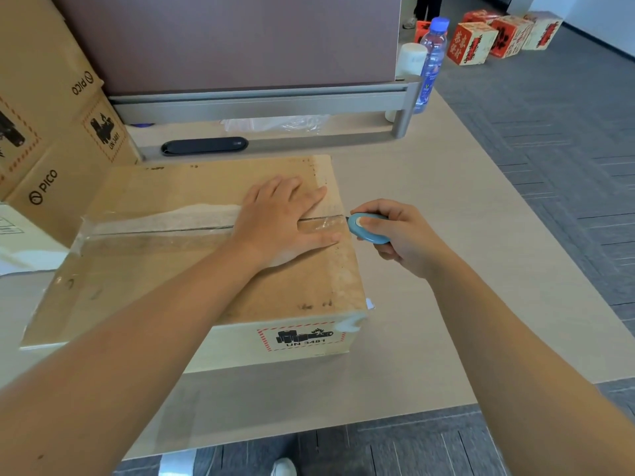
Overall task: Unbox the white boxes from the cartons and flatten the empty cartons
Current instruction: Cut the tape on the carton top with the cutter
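**Carton on desk, cutter at the tape seam**

Sealed carton (192, 255) sat flat on the desk (429, 269), lid flaps closed, clear tape (161, 221) running along the centre seam. UN 3481 label (302, 338) on the side facing the person. No white boxes visible; carton not opened yet.

Left hand (281, 225) lay flat on the lid, fingers straight & spread wide, palm down near the carton's right end, straddling the taped seam. Pressing, not gripping anything.

Right hand (398, 235) was curled round a small blue cutter (366, 228), thumb on its pale button. Cutter nose sat at the carton's right top edge, right where the seam meets the edge, just beside the left fingertips. Blade itself too small to make out.

More cartons (51, 132) w/ PICO print stacked at left, touching or nearly touching the desk carton's far-left corner; can't tell which. Something white (20, 242) sat in front of them at the left edge.

Behind: desk divider (240, 42) w/ metal rail, a dark oblong object (204, 146) lying below it, crumpled clear plastic (275, 123) under the rail. Water bottle (429, 63), blue cap, upright at the divider's right end, w/ a white cylinder (410, 60) beside it.

Red & cream printed boxes (494, 37) on the grey carpet well apart, far right. A shoe (283, 467) showed below the desk edge.
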